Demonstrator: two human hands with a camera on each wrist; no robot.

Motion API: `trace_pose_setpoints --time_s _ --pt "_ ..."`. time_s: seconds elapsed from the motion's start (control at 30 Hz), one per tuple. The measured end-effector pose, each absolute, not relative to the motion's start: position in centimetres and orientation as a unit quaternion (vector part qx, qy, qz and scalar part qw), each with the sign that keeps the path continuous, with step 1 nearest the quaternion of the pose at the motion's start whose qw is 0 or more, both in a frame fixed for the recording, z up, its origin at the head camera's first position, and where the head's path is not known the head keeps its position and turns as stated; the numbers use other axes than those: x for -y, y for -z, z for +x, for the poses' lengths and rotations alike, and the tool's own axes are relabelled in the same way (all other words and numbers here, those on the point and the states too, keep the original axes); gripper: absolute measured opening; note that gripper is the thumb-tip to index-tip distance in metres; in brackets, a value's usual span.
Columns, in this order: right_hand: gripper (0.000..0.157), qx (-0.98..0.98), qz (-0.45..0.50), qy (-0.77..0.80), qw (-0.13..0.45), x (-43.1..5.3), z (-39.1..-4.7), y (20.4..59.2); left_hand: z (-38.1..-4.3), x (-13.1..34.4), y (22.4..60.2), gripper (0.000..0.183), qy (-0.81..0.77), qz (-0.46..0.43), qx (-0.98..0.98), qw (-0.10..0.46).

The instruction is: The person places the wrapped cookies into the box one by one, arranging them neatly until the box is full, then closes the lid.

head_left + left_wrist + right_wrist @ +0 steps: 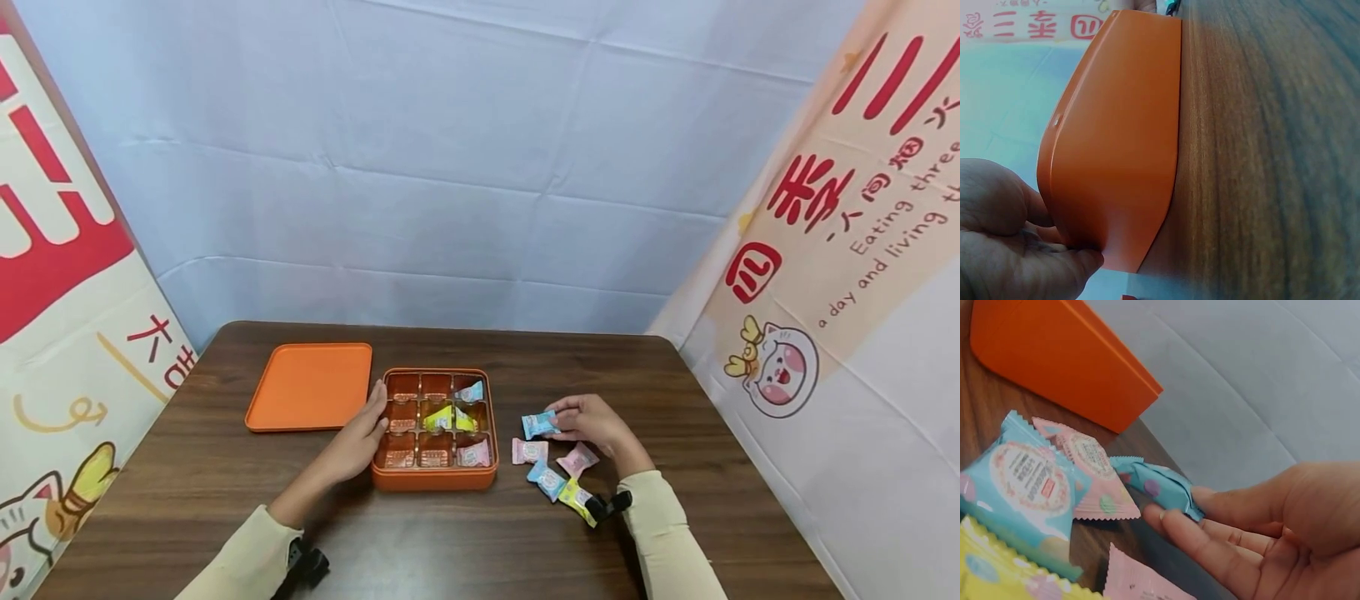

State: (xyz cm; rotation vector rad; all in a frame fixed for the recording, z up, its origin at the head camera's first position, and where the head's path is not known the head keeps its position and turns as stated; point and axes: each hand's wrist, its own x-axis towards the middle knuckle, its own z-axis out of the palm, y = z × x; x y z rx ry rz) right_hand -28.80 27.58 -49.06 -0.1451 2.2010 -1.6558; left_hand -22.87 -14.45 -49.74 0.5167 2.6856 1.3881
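My right hand (pixel 596 423) pinches a blue-wrapped candy (pixel 1159 485) between thumb and fingertips, low over the table to the right of the orange box (pixel 435 479). Against the box's left wall rests my left hand (pixel 360 437), fingers extended along the side and thumb by the corner. The box is divided into small compartments. A blue candy (pixel 471 392) lies in its back right one, a yellow candy (pixel 438 418) in the centre, another yellow candy (pixel 465 421) at middle right and a pink candy (pixel 473 454) at front right; the other compartments hold nothing.
Near my right hand lie a pink candy (pixel 529 451), a second pink candy (pixel 577 459), a blue candy (pixel 547 481) and a yellow candy (pixel 577 501). An orange lid (pixel 311 387) lies left of the box. Cloth hangings (pixel 450 208) surround the wooden table (pixel 420 550).
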Motion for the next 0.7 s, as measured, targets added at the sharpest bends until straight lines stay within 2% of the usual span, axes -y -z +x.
trace_pose_setpoints --time_s 0.2,0.7 --pt "0.035 -0.735 -0.043 0.645 0.203 -27.8 -28.8 49.4 -22.9 14.5 49.7 0.06 -0.453 0.168 -0.875 0.038" --pt "0.035 -0.684 -0.008 0.709 0.169 -26.3 -28.0 48.5 -22.8 14.5 49.8 0.06 -0.46 0.167 -0.871 0.038"
